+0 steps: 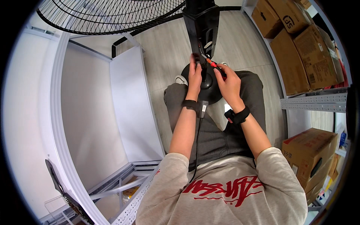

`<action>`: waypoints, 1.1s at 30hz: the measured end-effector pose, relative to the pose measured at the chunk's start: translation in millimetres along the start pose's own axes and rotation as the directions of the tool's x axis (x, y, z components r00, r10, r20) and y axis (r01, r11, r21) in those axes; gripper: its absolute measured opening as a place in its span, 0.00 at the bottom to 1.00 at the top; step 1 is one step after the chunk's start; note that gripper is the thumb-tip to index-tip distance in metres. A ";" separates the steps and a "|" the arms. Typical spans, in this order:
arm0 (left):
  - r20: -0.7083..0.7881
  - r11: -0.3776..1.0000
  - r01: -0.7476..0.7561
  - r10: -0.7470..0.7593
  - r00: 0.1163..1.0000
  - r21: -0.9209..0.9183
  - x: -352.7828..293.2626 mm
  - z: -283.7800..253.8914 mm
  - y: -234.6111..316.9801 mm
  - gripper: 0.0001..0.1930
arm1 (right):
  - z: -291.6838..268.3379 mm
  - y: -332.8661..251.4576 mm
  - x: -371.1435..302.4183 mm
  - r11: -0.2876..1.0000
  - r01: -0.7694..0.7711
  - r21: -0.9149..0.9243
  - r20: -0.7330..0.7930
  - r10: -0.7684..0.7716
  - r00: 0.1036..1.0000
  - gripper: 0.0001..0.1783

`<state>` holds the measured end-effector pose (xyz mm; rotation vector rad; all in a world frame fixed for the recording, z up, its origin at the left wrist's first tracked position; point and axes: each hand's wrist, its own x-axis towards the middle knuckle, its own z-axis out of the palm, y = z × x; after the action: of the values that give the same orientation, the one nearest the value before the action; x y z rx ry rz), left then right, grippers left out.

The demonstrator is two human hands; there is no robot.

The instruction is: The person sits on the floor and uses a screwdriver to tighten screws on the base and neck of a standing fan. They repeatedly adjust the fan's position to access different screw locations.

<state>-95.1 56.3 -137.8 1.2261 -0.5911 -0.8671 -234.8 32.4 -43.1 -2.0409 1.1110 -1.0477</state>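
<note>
A black standing fan's column [200, 26] rises in front of me from a round black base [212, 92] between my legs. My right hand [228, 83] is closed on the handle of a screwdriver [213, 64], red and black, whose shaft points up and left toward the open lower part of the column. My left hand [194, 78] is at the left side of the column, its fingers closed round a small dark part that I cannot make out. The fingertips there are slightly blurred. A pale oval piece [208, 44] shows on the column above the screwdriver.
The fan's wire cage [112, 18] spans the upper left. A metal rack with white panels [131, 108] stands on my left. Cardboard boxes [288, 62] fill shelves on my right, with another box [309, 153] lower down. A brush [69, 198] hangs at lower left.
</note>
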 end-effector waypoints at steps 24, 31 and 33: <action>-0.013 0.999 -0.004 0.003 1.000 -0.043 1.8 2.0 1.4 0.29 | 8.9 10.4 1.2 0.902 0.349 -0.255 -0.035 -0.369 0.929 0.13; 0.002 0.999 -0.014 0.014 1.000 -0.050 4.3 1.4 -2.0 0.29 | 29.7 11.4 -8.0 0.968 -0.164 0.189 0.038 0.160 0.986 0.12; 0.002 0.998 0.006 -0.006 1.000 -0.057 2.0 3.0 0.9 0.30 | 22.2 7.5 -6.0 0.999 0.047 -0.008 -0.028 -0.047 0.998 0.11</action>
<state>-96.1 53.1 -136.2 1.1766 -0.5604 -0.8844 -221.2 36.6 -62.6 -2.0735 1.0868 -1.0999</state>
